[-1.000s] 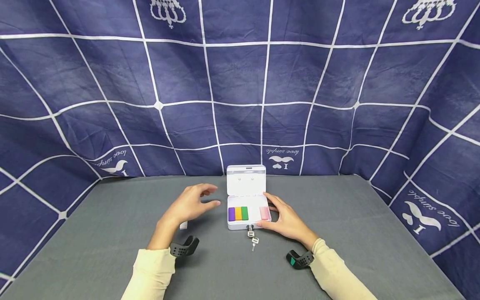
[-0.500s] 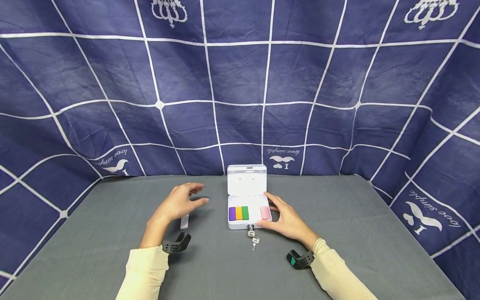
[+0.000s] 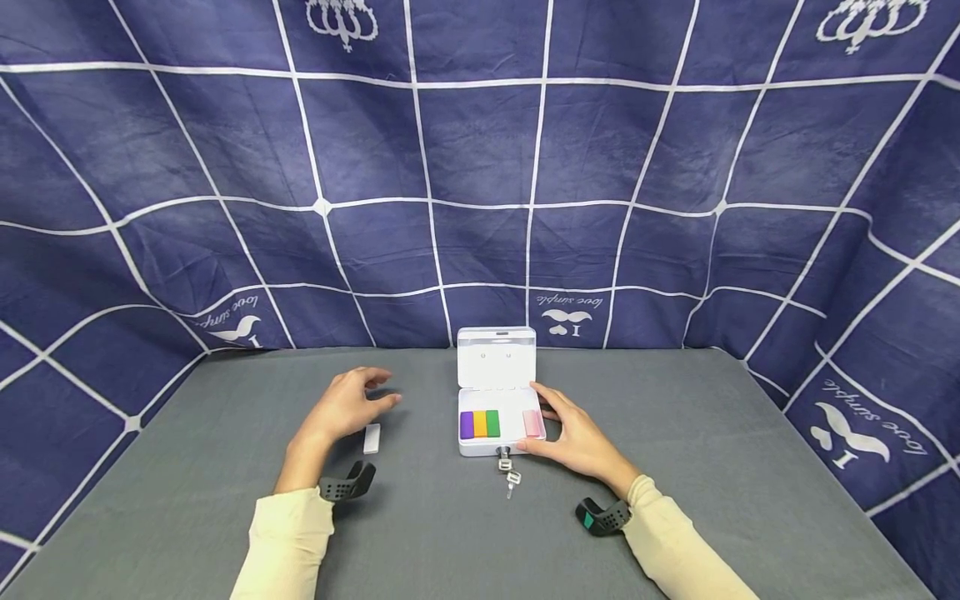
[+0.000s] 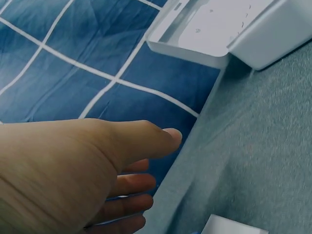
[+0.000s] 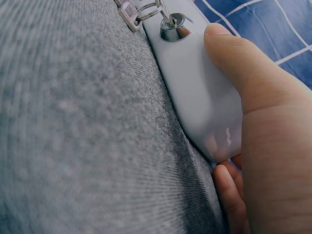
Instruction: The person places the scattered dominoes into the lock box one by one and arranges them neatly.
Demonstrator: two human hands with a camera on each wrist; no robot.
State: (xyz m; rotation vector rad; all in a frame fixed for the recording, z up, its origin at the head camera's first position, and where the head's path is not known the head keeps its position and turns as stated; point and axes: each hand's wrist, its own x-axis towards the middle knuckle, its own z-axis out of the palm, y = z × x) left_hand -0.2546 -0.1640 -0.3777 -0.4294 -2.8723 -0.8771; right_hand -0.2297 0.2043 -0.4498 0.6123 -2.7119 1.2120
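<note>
A small white metal lockbox (image 3: 480, 449) stands on the table with its lid (image 3: 497, 360) raised. Inside lie a purple block (image 3: 467, 425), an orange block (image 3: 480, 423) and a green block (image 3: 492, 423) side by side at left, and a pink block (image 3: 532, 423) at right. My right hand (image 3: 576, 437) grips the box's right end, thumb on the front and fingers round the side. Keys (image 3: 513, 481) hang from the front lock (image 5: 175, 28). My left hand (image 3: 343, 410), fingers loosely bent, holds nothing; a white block (image 3: 372, 439) lies just beside it.
Grey cloth covers the table (image 3: 442, 533). Behind it and along both sides hangs a blue curtain (image 3: 480, 150) with white grid lines. Each wrist wears a black band, one at the left wrist (image 3: 348, 483), one at the right.
My left hand has moved left, away from the lockbox, and the white block beside it now shows fully. The right hand keeps its grip on the box.
</note>
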